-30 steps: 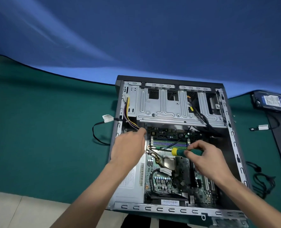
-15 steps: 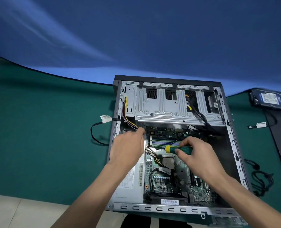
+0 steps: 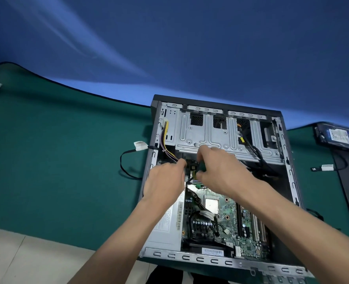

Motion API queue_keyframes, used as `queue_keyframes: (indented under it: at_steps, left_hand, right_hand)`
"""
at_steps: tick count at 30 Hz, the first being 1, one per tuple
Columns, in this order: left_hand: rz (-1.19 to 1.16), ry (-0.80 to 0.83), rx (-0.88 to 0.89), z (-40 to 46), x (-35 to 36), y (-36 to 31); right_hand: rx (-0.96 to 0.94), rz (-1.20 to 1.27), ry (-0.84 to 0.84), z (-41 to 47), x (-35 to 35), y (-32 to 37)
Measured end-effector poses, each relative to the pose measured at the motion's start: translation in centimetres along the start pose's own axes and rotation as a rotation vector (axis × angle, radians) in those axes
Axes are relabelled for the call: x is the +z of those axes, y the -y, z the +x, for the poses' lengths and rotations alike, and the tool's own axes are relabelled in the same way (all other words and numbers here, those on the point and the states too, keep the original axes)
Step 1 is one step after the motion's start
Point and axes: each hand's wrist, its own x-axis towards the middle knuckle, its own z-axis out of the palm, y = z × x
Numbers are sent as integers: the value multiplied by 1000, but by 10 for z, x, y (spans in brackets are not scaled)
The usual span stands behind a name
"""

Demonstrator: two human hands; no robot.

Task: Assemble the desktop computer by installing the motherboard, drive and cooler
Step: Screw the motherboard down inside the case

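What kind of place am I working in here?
Probably a staged workbench for computer repair, not a home desk: a green mat covers the table, a blue backdrop hangs behind it, and an open computer case lies there with a loose hard drive beside it.

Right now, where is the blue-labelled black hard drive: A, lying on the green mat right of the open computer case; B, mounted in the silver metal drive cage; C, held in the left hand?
A: the blue-labelled black hard drive lies on the green mat, outside the open computer case.
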Motion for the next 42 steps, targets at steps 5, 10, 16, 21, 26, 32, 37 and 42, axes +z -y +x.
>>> queue_keyframes:
  at_steps: [5, 10, 16, 21, 26, 32, 37, 42]
  left_hand:
    - [1, -18, -16, 0, -1, 1]
    - [0, -27, -30, -1, -3, 0]
    - [-4, -30, -31, -2, -2, -1]
    - [-19, -11, -23, 0, -1, -2]
    - [-2, 0, -34, 0, -1, -2]
    - [-3, 20, -44, 0, 0, -2]
    - [1, 10, -45, 0, 0, -2]
    - [0, 0, -46, 0, 0, -3]
  right_hand:
    - [-18, -75, -45, 3, -4, -2]
    - [1, -166, -123, 7, -1, 0]
    - [42, -69, 99, 17, -12, 1]
    - [66, -94, 48, 14, -14, -4]
    - [71, -117, -4, 13, -10, -4]
    - [92, -48, 6, 12, -8, -6]
    - [97, 10, 78, 11, -9, -7]
    - [99, 38, 104, 12, -12, -4]
